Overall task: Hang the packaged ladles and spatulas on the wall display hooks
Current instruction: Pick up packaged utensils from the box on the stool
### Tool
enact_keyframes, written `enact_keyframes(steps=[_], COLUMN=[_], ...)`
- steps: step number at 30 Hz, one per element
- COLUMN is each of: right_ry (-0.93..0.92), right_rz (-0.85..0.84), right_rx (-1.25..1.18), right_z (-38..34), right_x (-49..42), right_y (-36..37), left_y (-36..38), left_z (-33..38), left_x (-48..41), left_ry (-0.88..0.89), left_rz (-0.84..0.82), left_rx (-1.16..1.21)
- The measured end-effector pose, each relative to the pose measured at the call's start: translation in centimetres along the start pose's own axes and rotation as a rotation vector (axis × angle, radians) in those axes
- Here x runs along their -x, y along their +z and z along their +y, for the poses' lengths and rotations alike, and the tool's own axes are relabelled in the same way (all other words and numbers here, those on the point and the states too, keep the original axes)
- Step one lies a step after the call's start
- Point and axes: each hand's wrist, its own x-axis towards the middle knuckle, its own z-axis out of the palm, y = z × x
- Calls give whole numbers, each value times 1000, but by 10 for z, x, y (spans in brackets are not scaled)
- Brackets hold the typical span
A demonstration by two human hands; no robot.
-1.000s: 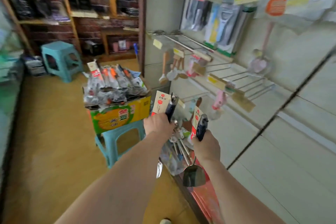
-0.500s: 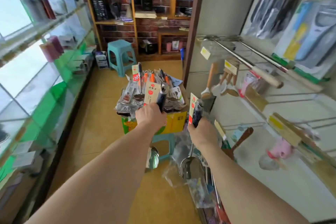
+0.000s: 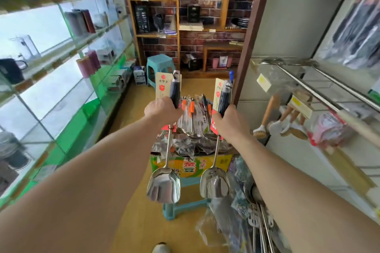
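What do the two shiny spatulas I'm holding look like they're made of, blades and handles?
The shiny silver spatula in the left hand and the matching silver spatula in the right hand look like polished stainless steel: mirror-like reflections. Their dark ribbed handles seem plastic, matte, though blur leaves it open.

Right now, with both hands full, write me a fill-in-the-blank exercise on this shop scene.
1. The left hand grips the left spatula by its ____.
2. The right spatula, gripped by the right hand, hangs with its blade pointing ____.
3. The cardboard box of packaged utensils rests ____ a teal stool.
4. The wall hooks jut out on the person's ____ side.
Missing words: handle; down; on; right.
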Motion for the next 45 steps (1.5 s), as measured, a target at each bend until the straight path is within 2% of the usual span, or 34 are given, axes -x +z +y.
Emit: enact_keyframes(steps=[4,12,21,32,45], right_ry=[-32,-5,84,124,283], right_rz=[-7,-49,-165,-483,-795], right_rx=[-67,7,-11,51,134], right_z=[-28,-67,-72,-36,29], right_x=[-49,-150,-238,-344,-415], right_y=[2,37,64,119,201], left_y=[-14,-29,-11,54,160], left_z=[-3,-12,-3,28,32], left_x=[-56,-165,-261,-345,-404], left_ry=[32,120,117,-27,-145], left_rz=[-37,-119,-237,-493,-634], left_rx=[-27,-99,-43,31,16])
